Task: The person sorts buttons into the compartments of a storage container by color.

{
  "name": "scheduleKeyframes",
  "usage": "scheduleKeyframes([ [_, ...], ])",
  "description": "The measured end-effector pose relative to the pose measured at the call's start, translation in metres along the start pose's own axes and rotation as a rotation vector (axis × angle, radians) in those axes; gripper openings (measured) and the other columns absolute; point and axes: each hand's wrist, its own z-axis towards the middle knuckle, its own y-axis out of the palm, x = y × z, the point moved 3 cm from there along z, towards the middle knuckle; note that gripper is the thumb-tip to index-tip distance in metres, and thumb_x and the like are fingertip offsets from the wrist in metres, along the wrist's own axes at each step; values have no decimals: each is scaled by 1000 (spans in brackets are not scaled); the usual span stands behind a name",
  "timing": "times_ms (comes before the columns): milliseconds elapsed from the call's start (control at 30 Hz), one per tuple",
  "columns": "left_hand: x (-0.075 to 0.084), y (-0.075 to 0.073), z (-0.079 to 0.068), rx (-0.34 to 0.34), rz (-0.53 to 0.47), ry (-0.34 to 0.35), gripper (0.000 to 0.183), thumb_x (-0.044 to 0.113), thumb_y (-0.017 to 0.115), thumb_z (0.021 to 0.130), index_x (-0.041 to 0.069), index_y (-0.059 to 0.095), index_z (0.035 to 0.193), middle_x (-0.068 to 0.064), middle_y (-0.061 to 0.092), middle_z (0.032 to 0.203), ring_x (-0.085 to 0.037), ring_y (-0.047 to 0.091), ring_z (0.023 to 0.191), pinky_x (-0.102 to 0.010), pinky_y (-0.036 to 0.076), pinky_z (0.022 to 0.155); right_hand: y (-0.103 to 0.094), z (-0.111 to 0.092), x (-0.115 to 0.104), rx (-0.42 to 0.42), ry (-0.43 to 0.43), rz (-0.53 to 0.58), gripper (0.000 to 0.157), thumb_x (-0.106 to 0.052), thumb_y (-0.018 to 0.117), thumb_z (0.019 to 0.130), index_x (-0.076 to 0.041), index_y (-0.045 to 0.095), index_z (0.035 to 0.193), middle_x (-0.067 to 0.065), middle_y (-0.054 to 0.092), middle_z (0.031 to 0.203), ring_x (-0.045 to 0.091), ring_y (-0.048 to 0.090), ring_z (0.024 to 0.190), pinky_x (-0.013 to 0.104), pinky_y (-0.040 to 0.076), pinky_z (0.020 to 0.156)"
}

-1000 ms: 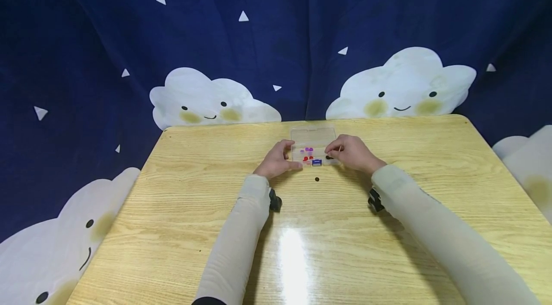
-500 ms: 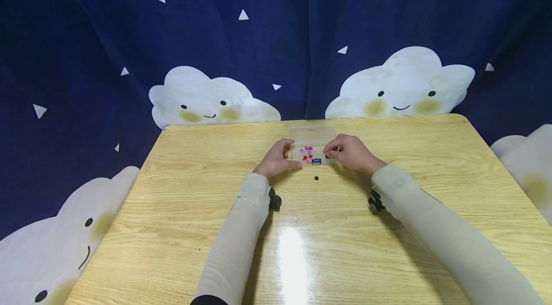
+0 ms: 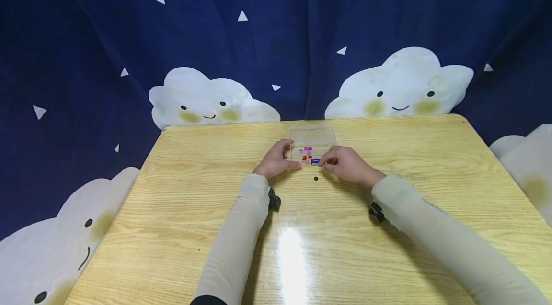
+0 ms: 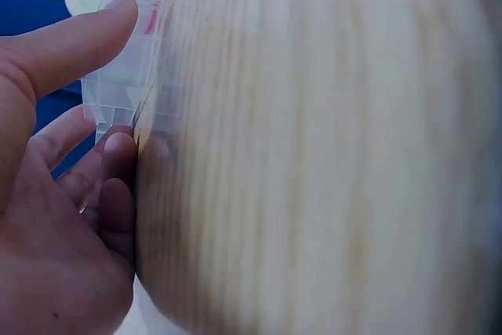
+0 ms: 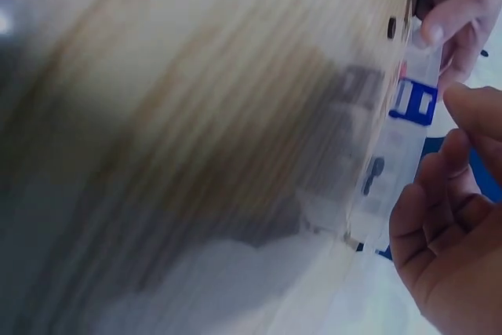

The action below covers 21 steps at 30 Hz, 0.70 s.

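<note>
A clear plastic box stands toward the back of the table with its transparent lid raised behind it. Inside are small purple pieces and red pieces; black pieces show through the front wall in the right wrist view. My left hand grips the box's left end, thumb along the front. My right hand is at the front right, fingers loosely bent, fingertips right by the blue latch. Nothing shows between its fingers. A small black disc lies before the box.
The wooden table reaches back to a dark blue curtain with cloud prints. A dark wrist camera sits on the left wrist, another wrist camera on the right. Light glares off the tabletop in front.
My right hand has moved from over the box's right compartment forward and slightly left, down to the blue latch. My left hand and the box have stayed put.
</note>
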Motion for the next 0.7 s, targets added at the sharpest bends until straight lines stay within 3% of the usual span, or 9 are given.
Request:
scheduleKeyframes([
  [300, 0, -1, -1, 3, 0, 14, 77, 20, 81, 83, 11, 41, 149, -12, 51, 136, -22, 44, 101, -34, 39, 87, 15, -3, -13, -32, -3, -41, 12, -5, 69, 87, -10, 79, 90, 2, 67, 83, 12, 55, 75, 29, 47, 71],
  [700, 1, -1, -2, 3, -6, 19, 76, 19, 80, 84, 11, 41, 149, -12, 51, 135, -22, 43, 99, -34, 38, 86, 24, -4, -11, -68, 25, -106, 12, -7, 70, 86, -14, 79, 90, 1, 68, 86, 14, 56, 79, 33, 48, 74],
])
